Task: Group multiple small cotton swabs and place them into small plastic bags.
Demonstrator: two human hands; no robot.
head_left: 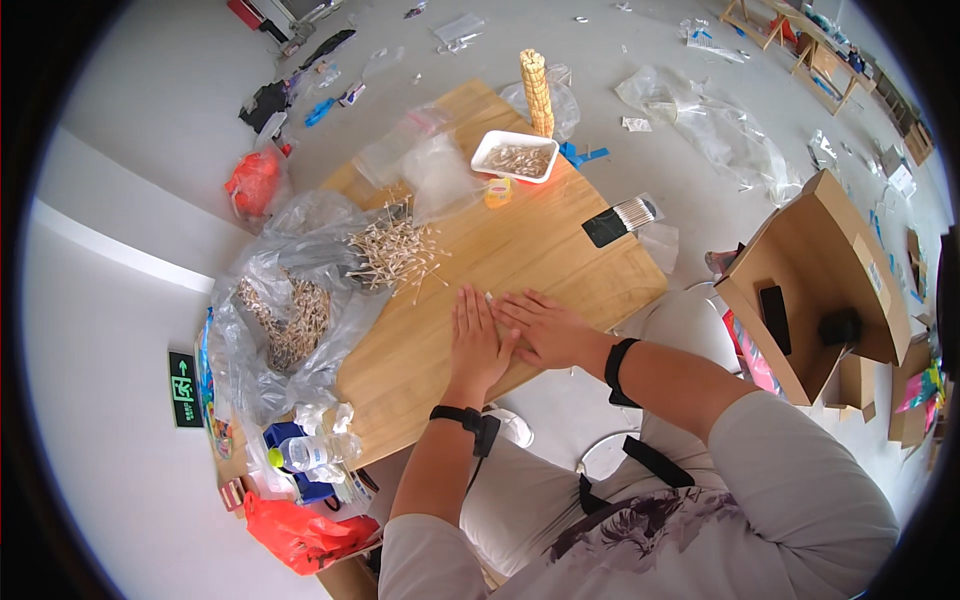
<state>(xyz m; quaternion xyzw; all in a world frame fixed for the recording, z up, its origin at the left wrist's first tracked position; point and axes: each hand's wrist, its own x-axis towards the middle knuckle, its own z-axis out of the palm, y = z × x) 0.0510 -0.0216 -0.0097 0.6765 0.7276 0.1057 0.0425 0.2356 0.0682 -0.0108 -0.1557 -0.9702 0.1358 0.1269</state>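
Observed from across the table (540,245): both bare hands lie low at its near edge, palms down, meeting at the fingers and thumbs. Left hand (478,338): flattened, fingers straight and held close together, pointing away from the wearer; not clenched. Right hand (543,324): likewise extended, fingers a little spread and angled leftward, their tips reaching the left hand. A small pale sliver (489,297) shows between the fingertips; its kind is too small to make out, and I cannot tell whether anything lies beneath the palms. Nearest loose stock is the heap of cotton swabs (393,250), on the tabletop beyond and left of the left hand, its outermost sticks near the fingers. More swabs (300,318) sit in a clear plastic bag (348,325) further left. Toward the far end: white tray (515,178) containing swabs, small yellow container (498,193) just beside it, upright tan column (537,92) behind. Black packet (602,228) with fanned white-tipped sticks (634,213) lies at the right edge.
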